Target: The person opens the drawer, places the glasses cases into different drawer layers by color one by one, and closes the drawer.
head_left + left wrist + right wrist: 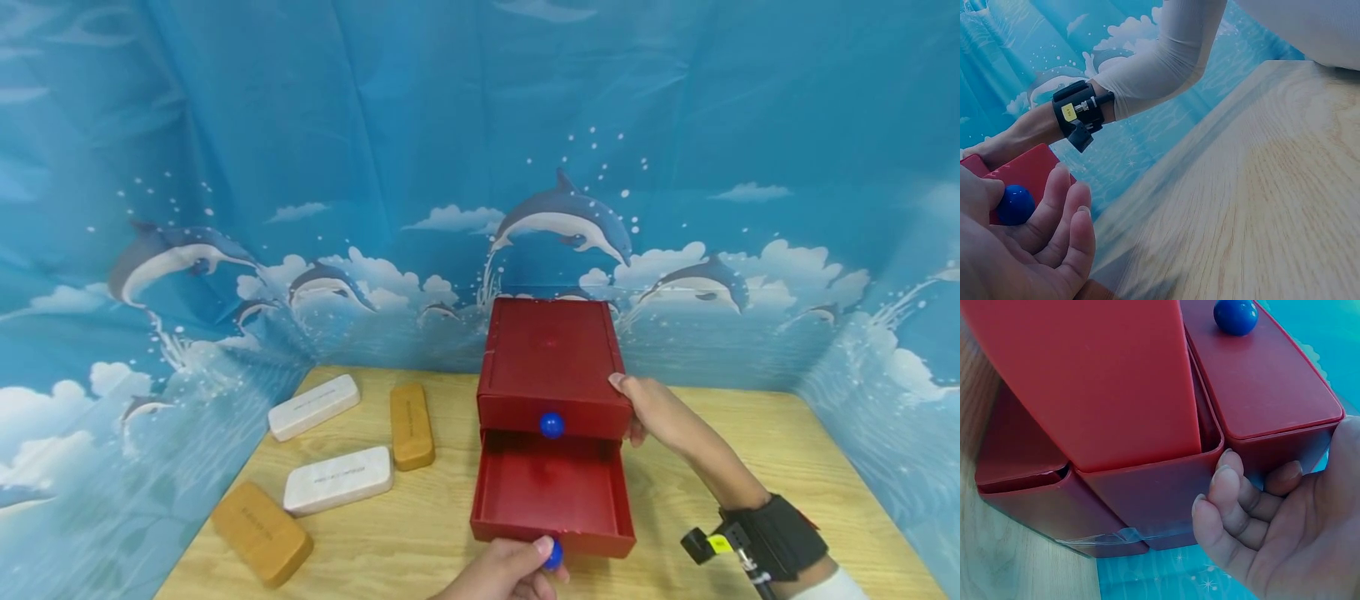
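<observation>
A red drawer box [551, 354] stands at the table's back, with a blue knob [552, 425] on its top drawer. Below that, a drawer [525, 500] is pulled out, and no contents show in it. My left hand [512, 575] pinches the blue knob [1016, 205] on this drawer's front between thumb and index finger; the other fingers are loosely bent. My right hand [651, 408] grips the box's right side, thumb at the top edge and fingers bent against the side wall. Another drawer [1022, 437] shows beneath the pulled-out one in the right wrist view.
Left of the box lie two white blocks [315, 407] [339, 481] and two orange-brown blocks [412, 427] [261, 533], all with dark print on top. A blue dolphin-print curtain [420, 167] surrounds the wooden table [390, 550] at the back and sides.
</observation>
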`<state>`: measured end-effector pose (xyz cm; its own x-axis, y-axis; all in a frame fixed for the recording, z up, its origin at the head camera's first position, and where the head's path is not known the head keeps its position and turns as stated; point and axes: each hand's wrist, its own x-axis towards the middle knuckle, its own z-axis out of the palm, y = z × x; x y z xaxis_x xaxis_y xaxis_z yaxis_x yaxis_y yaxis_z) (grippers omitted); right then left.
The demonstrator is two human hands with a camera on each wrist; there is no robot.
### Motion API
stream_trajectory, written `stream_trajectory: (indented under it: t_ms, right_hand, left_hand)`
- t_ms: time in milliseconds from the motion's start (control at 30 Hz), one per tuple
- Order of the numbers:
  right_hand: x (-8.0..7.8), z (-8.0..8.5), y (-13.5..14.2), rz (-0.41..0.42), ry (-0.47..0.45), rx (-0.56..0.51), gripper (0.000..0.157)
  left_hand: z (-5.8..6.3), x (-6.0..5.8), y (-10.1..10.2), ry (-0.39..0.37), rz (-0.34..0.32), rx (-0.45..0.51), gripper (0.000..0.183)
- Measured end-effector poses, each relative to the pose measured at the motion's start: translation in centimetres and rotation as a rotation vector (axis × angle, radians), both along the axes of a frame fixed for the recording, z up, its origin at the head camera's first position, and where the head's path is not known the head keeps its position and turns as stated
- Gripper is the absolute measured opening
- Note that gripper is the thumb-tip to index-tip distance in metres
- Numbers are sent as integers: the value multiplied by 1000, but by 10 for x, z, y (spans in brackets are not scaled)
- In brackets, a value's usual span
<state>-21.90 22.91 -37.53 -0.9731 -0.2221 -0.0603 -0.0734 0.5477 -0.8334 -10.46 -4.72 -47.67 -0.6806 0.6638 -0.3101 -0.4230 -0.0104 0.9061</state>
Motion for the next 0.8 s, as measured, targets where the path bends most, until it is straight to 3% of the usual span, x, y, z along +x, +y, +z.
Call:
stream_trajectory:
  t_ms: [267,800]
  right_hand:
    - [-1,2,-1,1,5,26,62]
    - [-3,0,-2,-4,4,21,61]
  left_hand:
    - [2,7,-4,-20,-21,34,46]
    - [-7,20,-6,15,-28,157,50]
